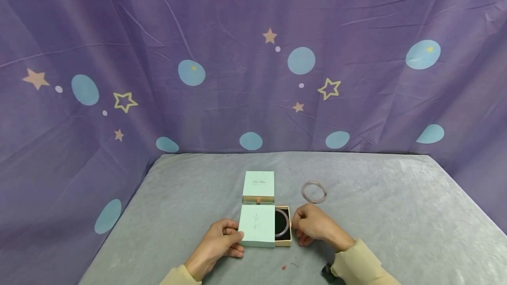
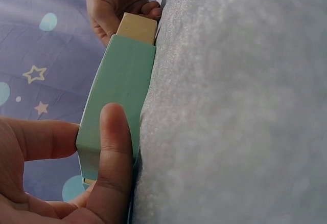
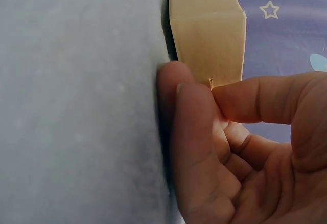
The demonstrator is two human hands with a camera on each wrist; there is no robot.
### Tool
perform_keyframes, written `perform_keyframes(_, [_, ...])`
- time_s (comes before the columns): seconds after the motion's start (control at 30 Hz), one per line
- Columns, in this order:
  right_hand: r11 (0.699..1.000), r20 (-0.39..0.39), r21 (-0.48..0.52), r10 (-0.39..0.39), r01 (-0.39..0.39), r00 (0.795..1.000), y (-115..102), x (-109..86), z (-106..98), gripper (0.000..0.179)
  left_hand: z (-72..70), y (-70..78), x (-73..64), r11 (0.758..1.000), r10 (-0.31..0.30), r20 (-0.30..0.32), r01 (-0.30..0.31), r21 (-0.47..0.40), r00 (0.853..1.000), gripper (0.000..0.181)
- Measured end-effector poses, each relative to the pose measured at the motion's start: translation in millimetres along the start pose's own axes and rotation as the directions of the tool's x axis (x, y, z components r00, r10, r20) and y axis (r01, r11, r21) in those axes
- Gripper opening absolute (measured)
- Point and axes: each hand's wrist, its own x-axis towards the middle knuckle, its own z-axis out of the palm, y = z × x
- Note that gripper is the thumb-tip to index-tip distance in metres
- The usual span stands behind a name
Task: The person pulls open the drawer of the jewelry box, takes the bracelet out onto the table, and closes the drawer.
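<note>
Left hand [image 1: 215, 241] and right hand [image 1: 314, 223] at opposite ends of a part-open mint box [image 1: 256, 228].
The left thumb and fingers clamp its left end, apparently to steady it; right thumb and forefinger pinch the pull tab [image 3: 210, 84], seemingly for purchase on the drawer [image 1: 283, 244]. An inner bangle [image 1: 288, 223] lies inside on black lining [image 1: 280, 223], partly covered. A loose bangle [image 1: 325, 194] rests on grey cloth [image 1: 396, 214] just beyond the right hand; a matching box [image 1: 259, 184] sits just behind the first.

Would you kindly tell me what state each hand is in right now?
Left hand: closed, gripping the mint box sleeve.
Right hand: closed, apparently pinching the drawer's tab.
</note>
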Motion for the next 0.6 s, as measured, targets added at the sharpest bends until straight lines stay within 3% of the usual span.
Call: perform_keyframes(0.6, [1.000,-0.006,-0.003,-0.003,0.003,1.000,1.9,-1.6,-2.7,0.012,0.0,0.8,-1.2,1.000,0.007,0.004,-0.007,-0.002,1.000,0.043])
